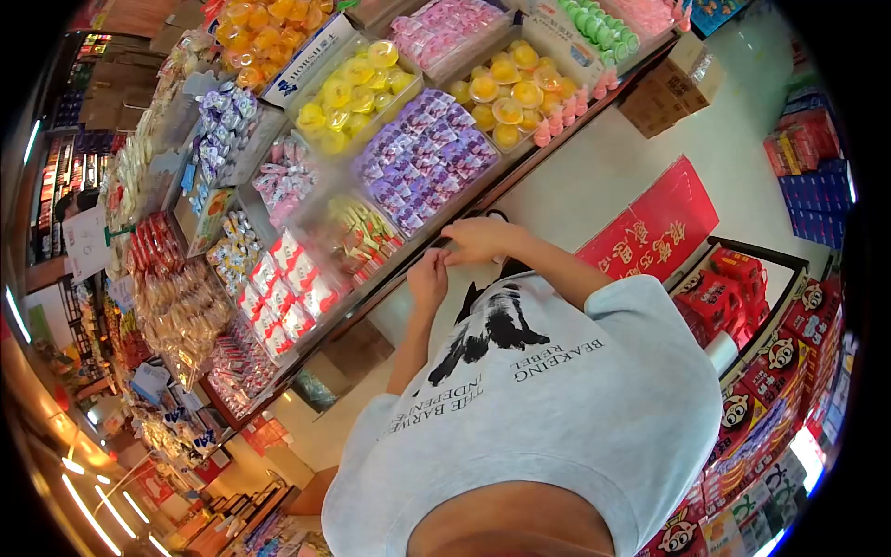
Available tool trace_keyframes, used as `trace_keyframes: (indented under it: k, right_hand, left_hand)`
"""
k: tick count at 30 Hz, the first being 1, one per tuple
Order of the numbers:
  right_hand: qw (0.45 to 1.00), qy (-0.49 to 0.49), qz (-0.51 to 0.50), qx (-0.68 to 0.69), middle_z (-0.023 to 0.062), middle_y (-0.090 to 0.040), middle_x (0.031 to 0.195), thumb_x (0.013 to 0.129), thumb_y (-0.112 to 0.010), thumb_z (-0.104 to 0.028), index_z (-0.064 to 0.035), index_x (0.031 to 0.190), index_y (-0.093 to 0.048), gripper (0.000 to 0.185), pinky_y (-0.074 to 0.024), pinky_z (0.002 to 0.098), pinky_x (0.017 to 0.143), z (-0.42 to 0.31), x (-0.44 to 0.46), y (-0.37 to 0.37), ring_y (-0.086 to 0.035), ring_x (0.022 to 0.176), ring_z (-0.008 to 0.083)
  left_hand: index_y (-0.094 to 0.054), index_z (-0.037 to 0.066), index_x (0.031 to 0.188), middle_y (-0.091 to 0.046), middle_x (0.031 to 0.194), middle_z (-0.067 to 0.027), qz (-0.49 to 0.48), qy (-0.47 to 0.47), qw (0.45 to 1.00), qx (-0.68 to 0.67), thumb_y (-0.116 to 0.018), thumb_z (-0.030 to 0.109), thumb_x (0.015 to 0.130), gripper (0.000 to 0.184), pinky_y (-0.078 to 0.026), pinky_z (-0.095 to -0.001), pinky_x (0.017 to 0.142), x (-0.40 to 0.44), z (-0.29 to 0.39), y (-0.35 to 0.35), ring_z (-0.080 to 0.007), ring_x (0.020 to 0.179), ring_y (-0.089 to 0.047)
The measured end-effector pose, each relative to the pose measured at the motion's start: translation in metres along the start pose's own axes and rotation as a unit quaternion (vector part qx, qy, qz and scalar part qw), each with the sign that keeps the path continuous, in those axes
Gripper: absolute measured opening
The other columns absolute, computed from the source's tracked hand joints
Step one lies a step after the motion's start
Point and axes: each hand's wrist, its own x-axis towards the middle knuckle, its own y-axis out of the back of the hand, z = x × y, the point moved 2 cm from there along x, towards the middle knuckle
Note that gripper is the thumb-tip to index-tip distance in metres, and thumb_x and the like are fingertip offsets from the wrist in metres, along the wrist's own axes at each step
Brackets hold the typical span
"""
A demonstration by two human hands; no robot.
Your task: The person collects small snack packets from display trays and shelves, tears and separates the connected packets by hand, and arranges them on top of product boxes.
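My left hand [428,279] is closed, its fingertips meeting those of my right hand [477,239] in front of my shirt. The right hand's fingers are also bent together, and whatever lies between the two hands is too small to make out. Both hands hover by the edge of a sweets counter [522,165]. Closest to them on the counter are purple-wrapped sweets [422,158], a bin of yellow-green and red packets [365,232], and red-and-white packs [290,288]. Something black, partly hidden, hangs below my hands.
Yellow jelly cups [509,93] and pink packets [444,35] fill bins further back. To the right are a red sign [654,218], a crate with red packages [733,288] and stacked red boxes [775,371]. A cardboard box [670,88] stands on the floor beyond the counter.
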Motion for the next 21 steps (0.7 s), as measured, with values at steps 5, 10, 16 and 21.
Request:
trace_keyframes:
  k: [5, 10, 16, 21]
  right_hand:
    - [0.991, -0.046, -0.003, 0.126, 0.023, -0.062, 0.098, 0.082, -0.061, -0.043, 0.0031, 0.104, -0.057, 0.051, -0.0469, 0.0394, 0.076, 0.022, 0.055, -0.004, -0.061, 0.089, 0.0341]
    - [0.957, -0.135, 0.054, 0.25, 0.0203, -0.063, 0.096, 0.082, -0.061, -0.037, 0.0048, 0.106, -0.056, 0.049, -0.0468, 0.0386, 0.075, 0.032, 0.103, -0.027, -0.062, 0.089, 0.032]
    - [0.894, -0.237, 0.229, 0.303, 0.0196, -0.062, 0.101, 0.078, -0.062, -0.026, 0.0044, 0.11, -0.055, 0.045, -0.0474, 0.0373, 0.08, 0.035, 0.136, -0.056, -0.061, 0.094, 0.0308]
    - [0.853, -0.314, 0.263, 0.323, 0.0184, -0.063, 0.101, 0.075, -0.063, -0.018, 0.0027, 0.109, -0.057, 0.04, -0.0483, 0.0362, 0.081, 0.033, 0.147, -0.055, -0.062, 0.093, 0.0305]
  left_hand:
    - [-0.061, 0.006, 0.081, -0.058, 0.065, -0.0172, 0.001, 0.002, 0.996, 0.093, -0.054, 0.023, 0.089, 0.021, -0.044, -0.0393, 0.054, 0.058, -0.045, 0.019, -0.0346, 0.06, -0.058]
    - [-0.061, -0.003, 0.096, -0.063, 0.076, -0.0135, 0.041, 0.174, 0.983, -0.032, -0.054, 0.029, 0.091, 0.033, -0.046, -0.0336, 0.063, 0.094, -0.053, 0.034, -0.0208, 0.067, -0.06]
    - [-0.055, -0.006, 0.112, -0.061, 0.1, -0.02, -0.013, 0.235, 0.968, -0.088, -0.057, 0.03, 0.088, 0.043, -0.048, -0.0337, 0.072, 0.104, -0.111, 0.015, -0.0245, 0.081, -0.062]
    - [-0.056, -0.005, 0.112, -0.06, 0.101, -0.0203, -0.035, 0.156, 0.987, 0.007, -0.058, 0.029, 0.087, 0.042, -0.045, -0.0374, 0.081, 0.119, -0.136, 0.013, -0.0301, 0.091, -0.059]
